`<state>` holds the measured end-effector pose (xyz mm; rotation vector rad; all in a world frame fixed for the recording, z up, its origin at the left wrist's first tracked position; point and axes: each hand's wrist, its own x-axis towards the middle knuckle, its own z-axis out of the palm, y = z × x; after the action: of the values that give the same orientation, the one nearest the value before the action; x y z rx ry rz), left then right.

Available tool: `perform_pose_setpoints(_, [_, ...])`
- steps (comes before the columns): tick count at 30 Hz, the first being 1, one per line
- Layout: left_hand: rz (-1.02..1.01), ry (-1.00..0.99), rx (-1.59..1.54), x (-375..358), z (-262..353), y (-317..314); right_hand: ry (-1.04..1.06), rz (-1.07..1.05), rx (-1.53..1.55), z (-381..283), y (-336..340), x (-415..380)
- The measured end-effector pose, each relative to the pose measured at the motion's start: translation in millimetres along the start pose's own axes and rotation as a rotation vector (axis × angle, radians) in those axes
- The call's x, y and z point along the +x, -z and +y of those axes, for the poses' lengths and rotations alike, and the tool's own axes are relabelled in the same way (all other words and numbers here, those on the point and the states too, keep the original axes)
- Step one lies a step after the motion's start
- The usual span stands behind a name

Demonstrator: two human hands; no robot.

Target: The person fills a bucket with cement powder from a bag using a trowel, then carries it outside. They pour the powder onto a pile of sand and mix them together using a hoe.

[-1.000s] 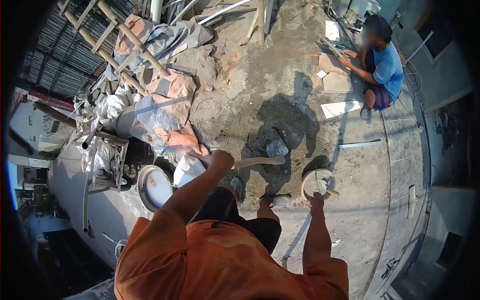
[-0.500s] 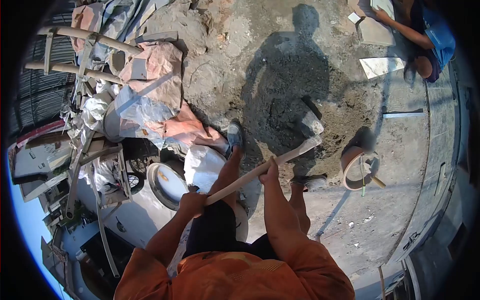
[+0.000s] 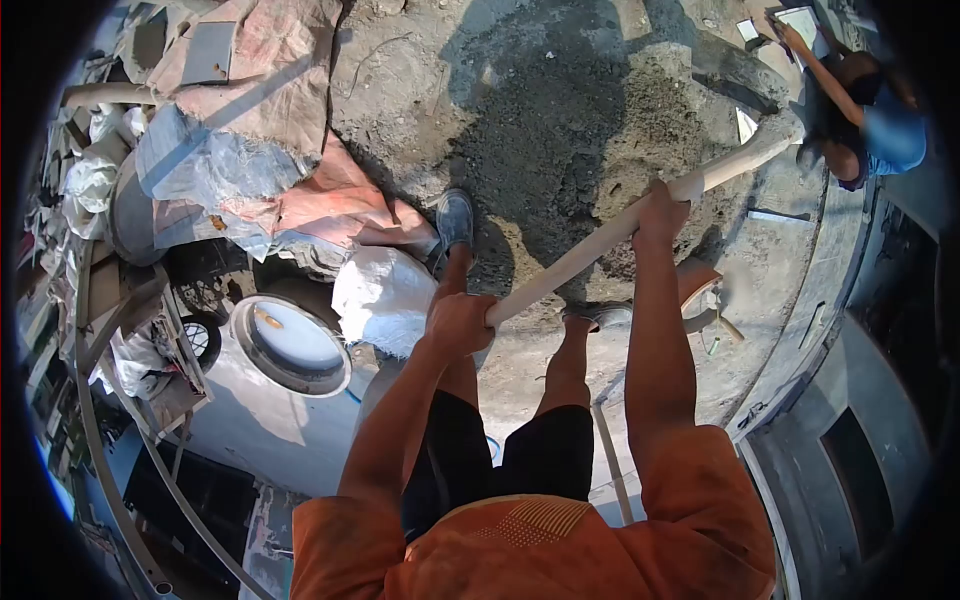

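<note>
Both my hands grip a long pale wooden handle of a digging tool. My left hand holds its near end, close to my knees. My right hand holds it further up. The handle runs up to the right, and its dark blade is raised over a heap of grey-brown wet mortar on the ground. My two feet in grey shoes stand at the near edge of that heap.
A round tub of water and a white sack lie at my left. Tarps, bags and bamboo poles are piled beyond. A bucket stands right of my feet. Another person in a blue shirt crouches at far right.
My right hand left the bucket and took the handle. Both hands have swung the tool up and to the right, lifting the blade off the heap. My view tilted further down.
</note>
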<state>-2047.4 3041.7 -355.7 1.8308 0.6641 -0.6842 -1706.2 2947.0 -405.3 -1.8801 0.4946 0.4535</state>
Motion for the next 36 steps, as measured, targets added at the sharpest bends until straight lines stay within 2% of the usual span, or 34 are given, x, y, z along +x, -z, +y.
perform_pose_setpoints(2, [-0.022, -0.021, -0.154, 20.7, 28.1, -15.8, -0.020, -0.071, -0.291, -4.8, -28.5, 67.4])
perform_pose_setpoints(3, [-0.068, -0.016, -0.290, 19.2, 49.9, -16.5, -0.015, -0.077, -0.301, 2.1, -41.5, 75.0])
perform_pose_setpoints(5, [-0.224, 0.058, -0.690, -12.7, 89.8, -9.0, -0.036, -0.221, -0.720, 17.7, -58.2, 82.4])
perform_pose_setpoints(6, [-0.230, 0.219, -0.677, -33.2, 100.4, -14.6, -0.087, -0.228, -0.849, 61.6, -58.7, 86.3])
perform_pose_setpoints(7, [-0.231, 0.192, -0.626, -50.9, 92.2, -18.7, -0.137, -0.235, -0.977, 105.9, -61.2, 89.2])
perform_pose_setpoints(9, [-0.161, 0.181, -0.619, -79.0, 89.4, 7.2, -0.237, -0.330, -0.937, 122.5, -63.8, 70.2])
perform_pose_setpoints(10, [-0.158, 0.186, -0.628, -87.6, 98.8, 31.3, -0.236, -0.336, -0.947, 108.4, -63.0, 48.5])
perform_pose_setpoints(12, [-0.318, 0.211, -0.648, -86.3, 112.7, 86.8, -0.404, -0.437, -0.701, 48.7, -79.9, 2.5])
perform_pose_setpoints(14, [-0.198, 0.155, -0.507, -107.7, 87.9, 98.8, -0.406, -0.402, -0.625, 48.3, -97.7, -27.6])
perform_pose_setpoints(15, [-0.235, 0.237, -0.498, -129.1, 68.9, 116.8, -0.440, -0.362, -0.558, 58.5, -105.7, -46.0])
perform_pose_setpoints(16, [-0.166, 0.201, -0.402, -152.8, 25.9, 106.6, -0.444, -0.232, -0.496, 80.5, -121.4, -73.1])
perform_pose_setpoints(17, [-0.175, 0.326, -0.499, -180.2, 6.2, 122.1, -0.365, -0.207, -0.421, 91.8, -130.4, -118.5])
perform_pose_setpoints(18, [-0.100, 0.435, -0.475, -205.6, -14.0, 123.2, -0.316, -0.251, -0.418, 84.6, -137.3, -169.8])
perform_pose_setpoints(19, [-0.048, 0.609, -0.429, -231.1, -38.3, 112.6, -0.322, -0.285, -0.409, 108.5, -144.9, -199.0])
perform_pose_setpoints(21, [0.011, 0.643, -0.245, -272.9, -84.4, 78.4, -0.329, -0.306, -0.349, 109.9, -148.9, -262.4])
perform_pose_setpoints(22, [0.004, 0.638, -0.241, -276.0, -93.6, 61.1, -0.256, -0.348, -0.449, 126.5, -143.5, -271.4])
perform_pose_setpoints(25, [0.083, 0.585, -0.210, -250.0, -111.8, 16.6, -0.137, -0.299, -0.313, 104.9, -132.1, -251.2])
perform_pose_setpoints(26, [0.113, 0.529, -0.211, -212.6, -99.3, 8.5, -0.017, -0.287, -0.264, 99.5, -127.5, -214.9])
perform_pose_setpoints(27, [0.212, 0.385, -0.241, -168.4, -72.8, 7.8, -0.091, -0.270, -0.161, 58.7, -125.8, -179.6])
perform_pose_setpoints(28, [0.177, 0.315, -0.248, -121.3, -54.6, 6.5, -0.123, -0.247, -0.159, 9.2, -127.5, -144.3])
perform_pose_setpoints(30, [0.239, 0.141, -0.302, -25.7, -11.5, -2.4, 0.104, -0.230, -0.232, -23.3, -129.4, -33.5])
perform_pose_setpoints(31, [0.230, 0.099, -0.295, 16.6, 10.8, -3.0, 0.153, -0.230, -0.284, -43.4, -131.4, 15.9])
perform_pose_setpoints(32, [0.222, 0.029, -0.353, 48.9, 31.7, -1.7, 0.171, -0.214, -0.317, -47.1, -133.3, 76.3])
perform_pose_setpoints(33, [0.215, -0.004, -0.401, 67.7, 56.8, 9.9, 0.096, -0.273, -0.378, -54.9, -131.1, 131.3])
perform_pose_setpoints(35, [0.276, -0.047, -0.426, 75.3, 70.3, 13.6, 0.016, -0.344, -0.438, -30.4, -130.0, 175.1])
perform_pose_setpoints(36, [0.182, 0.043, -0.418, 62.6, 76.2, 20.8, -0.020, -0.271, -0.539, -6.1, -125.7, 183.1])
